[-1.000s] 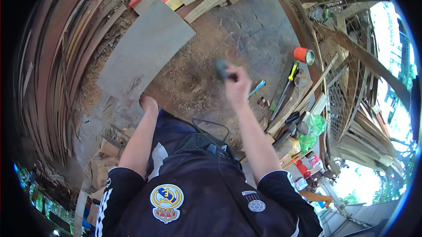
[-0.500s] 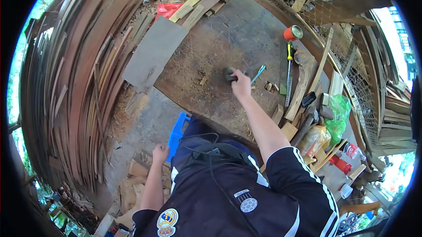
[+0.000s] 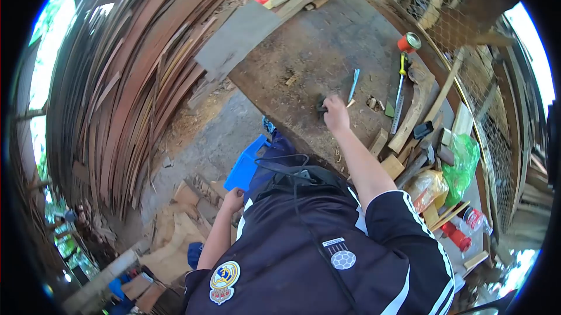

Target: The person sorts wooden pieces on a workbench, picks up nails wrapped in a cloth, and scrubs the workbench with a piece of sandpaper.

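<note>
Over the worn wooden tabletop (image 3: 280,64), my right hand (image 3: 336,114) is closed on a small dark block (image 3: 322,105), whose details are blurred. A light-blue tool (image 3: 354,85) lies just beyond that hand, beside a thin wood chip. My left hand (image 3: 234,198) hangs low by my left side, off the table, with its fingers curled near a blue plastic stool (image 3: 245,162). Whether anything is inside those fingers cannot be made out.
An orange can (image 3: 408,43), a yellow-handled tool (image 3: 402,65), a curved wood piece (image 3: 418,105), a green plastic bag (image 3: 461,169) and bottles line the right side. A grey sheet (image 3: 236,36) covers the left corner. Long boards (image 3: 117,93) stand at left.
My left hand has come away from the table's edge down to my side. My right hand still holds the dark block and has shifted over the tabletop. The camera view has turned.
</note>
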Demonstrator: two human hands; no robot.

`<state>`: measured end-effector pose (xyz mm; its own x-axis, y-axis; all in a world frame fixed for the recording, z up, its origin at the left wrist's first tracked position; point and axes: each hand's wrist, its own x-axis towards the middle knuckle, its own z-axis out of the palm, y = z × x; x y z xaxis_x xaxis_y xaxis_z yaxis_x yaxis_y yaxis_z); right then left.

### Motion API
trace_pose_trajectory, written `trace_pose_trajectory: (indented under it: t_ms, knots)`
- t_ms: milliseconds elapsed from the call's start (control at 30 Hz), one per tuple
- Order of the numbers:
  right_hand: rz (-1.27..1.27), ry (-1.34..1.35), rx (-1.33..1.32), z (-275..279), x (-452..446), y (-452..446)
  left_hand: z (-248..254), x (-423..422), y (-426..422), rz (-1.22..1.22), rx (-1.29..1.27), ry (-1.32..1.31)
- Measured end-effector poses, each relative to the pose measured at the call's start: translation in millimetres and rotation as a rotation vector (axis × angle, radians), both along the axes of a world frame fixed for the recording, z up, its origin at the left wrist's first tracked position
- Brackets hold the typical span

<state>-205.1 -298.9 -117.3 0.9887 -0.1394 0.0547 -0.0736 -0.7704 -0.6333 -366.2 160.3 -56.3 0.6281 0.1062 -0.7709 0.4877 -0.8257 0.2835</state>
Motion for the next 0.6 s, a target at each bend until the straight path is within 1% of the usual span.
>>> trace_pose_trajectory:
  t_ms: [33, 100, 133, 200, 233, 267, 333, 367, 567, 600]
  knots:
    - [0.077, 0.039, 0.045, 2.4, -4.5, 13.4, 14.5, 3.5, -12.5, 0.065, 0.004, 0.116]
    - [0.224, 0.118, 0.117, 9.6, -11.9, 34.5, -5.2, -10.5, -6.7, 0.012, 0.042, 0.033]
    - [0.155, 0.079, 0.176, 14.9, -13.3, 37.9, -10.2, -13.7, -9.4, -0.018, 0.059, -0.007]
    - [0.017, 0.013, 0.3, 21.7, -15.1, 42.2, -16.2, -20.7, -13.3, 0.057, 0.049, -0.031]
    - [-0.002, -0.061, 0.265, 24.1, -12.8, 33.0, -16.8, -25.7, -14.4, 0.092, 0.047, -0.036]
    - [-0.062, -0.069, 0.274, 25.9, -8.6, 23.2, -18.7, -29.0, -14.6, 0.105, 0.034, -0.055]
    - [-0.126, -0.116, 0.196, 45.8, -7.5, 1.1, -34.7, -36.0, -6.6, 0.116, 0.008, -0.092]
    - [-0.142, -0.102, 0.181, 53.1, -10.2, -8.2, -38.2, -35.9, -4.5, 0.118, 0.015, -0.06]
    - [-0.298, -0.066, 0.069, 59.7, -35.8, -42.3, -43.6, -23.2, 1.6, -0.058, 0.043, -0.013]
    - [-0.301, -0.062, 0.073, 57.0, -39.9, -43.1, -42.6, -20.9, 2.8, -0.094, 0.031, -0.051]
